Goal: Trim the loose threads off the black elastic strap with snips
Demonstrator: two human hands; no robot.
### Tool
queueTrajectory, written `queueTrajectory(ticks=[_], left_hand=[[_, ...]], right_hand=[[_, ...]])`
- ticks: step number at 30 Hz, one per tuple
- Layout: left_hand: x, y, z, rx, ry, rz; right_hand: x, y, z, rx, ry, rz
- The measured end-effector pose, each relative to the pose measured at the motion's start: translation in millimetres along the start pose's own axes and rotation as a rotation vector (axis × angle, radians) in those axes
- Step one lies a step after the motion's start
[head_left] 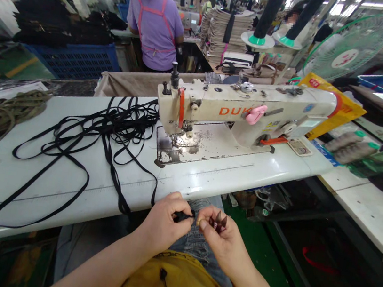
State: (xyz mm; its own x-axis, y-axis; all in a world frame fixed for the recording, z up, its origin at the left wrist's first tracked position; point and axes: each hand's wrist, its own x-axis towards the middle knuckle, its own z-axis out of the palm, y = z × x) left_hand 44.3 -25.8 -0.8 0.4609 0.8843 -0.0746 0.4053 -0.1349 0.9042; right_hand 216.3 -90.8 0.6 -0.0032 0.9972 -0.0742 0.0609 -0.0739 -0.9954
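Observation:
Over my lap, just off the table's front edge, both hands nearly meet at the fingertips. My left hand (169,221) is closed in a pinch on black strap (184,216), a short bit of which pokes out toward the right. My right hand (221,238) is closed too, with thread snips (219,221) tucked in it, their dark pointed blades upward. Its thumb and forefinger press together near the strap's end; whether they grip it I cannot tell. A tangled heap of black strap (108,127) lies on the white table (186,181), left of the sewing machine (246,108).
Olive straps (6,113) are piled at the far left. Thread cones (269,16) and a green fan (347,46) stand behind the machine. A person in purple (160,25) is beyond the table, near a blue crate (78,58). Grey thread spools (356,150) lie at the right.

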Motion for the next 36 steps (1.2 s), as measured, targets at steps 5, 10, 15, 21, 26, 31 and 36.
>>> queueTrajectory(ticks=[5,10,15,21,26,31,36], left_hand=[[0,0,-0.2,0.004,0.016,-0.014],[-1,1,-2.8,0.058,0.013,0.104],[-2,-1,-3.7,0.139,-0.007,0.197],[-2,0,-6.0,0.132,-0.079,0.255],[-2,3,-10.1,0.012,-0.145,0.127],[-2,5,-12.7,-0.111,-0.205,0.154],[-2,5,-14.0,0.004,-0.211,0.191]], right_hand=[[4,3,-2,-0.024,0.021,-0.017],[6,-1,-3,-0.021,-0.025,-0.027],[5,4,-1,0.161,0.032,0.102],[1,13,2,0.451,0.073,0.239],[3,6,3,0.372,0.047,0.165],[3,1,10,0.473,0.074,0.169],[0,-1,14,0.493,-0.048,0.159]])
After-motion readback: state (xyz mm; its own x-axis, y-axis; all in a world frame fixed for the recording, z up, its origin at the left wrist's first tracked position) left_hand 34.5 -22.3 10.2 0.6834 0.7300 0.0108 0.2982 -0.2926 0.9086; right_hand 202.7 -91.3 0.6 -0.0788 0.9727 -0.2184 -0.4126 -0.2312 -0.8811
